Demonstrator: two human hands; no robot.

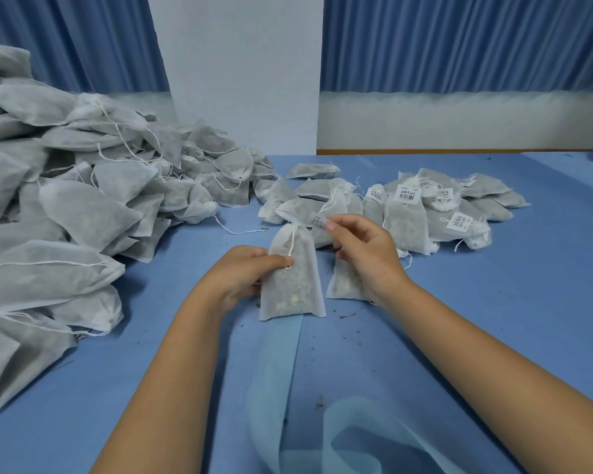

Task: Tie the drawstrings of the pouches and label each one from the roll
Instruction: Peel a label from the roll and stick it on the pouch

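Observation:
My left hand (pixel 245 271) grips a white mesh pouch (pixel 293 289) of dried herbs, holding it upright on the blue cloth with the thumb on its tied drawstring (pixel 291 249). My right hand (pixel 363 249) is raised beside it, fingers curled, pinching something small near the pouch's top; it is too blurred to tell what it is. A second pouch (pixel 344 285) lies under my right hand. No label roll is visible.
A large heap of unlabelled pouches (pixel 83 206) fills the left side. A pile of pouches with barcode labels (pixel 425 206) lies at the back right. A white pillar (pixel 243 73) and blue curtains stand behind. Loose light-blue fabric (pixel 322 422) lies near me.

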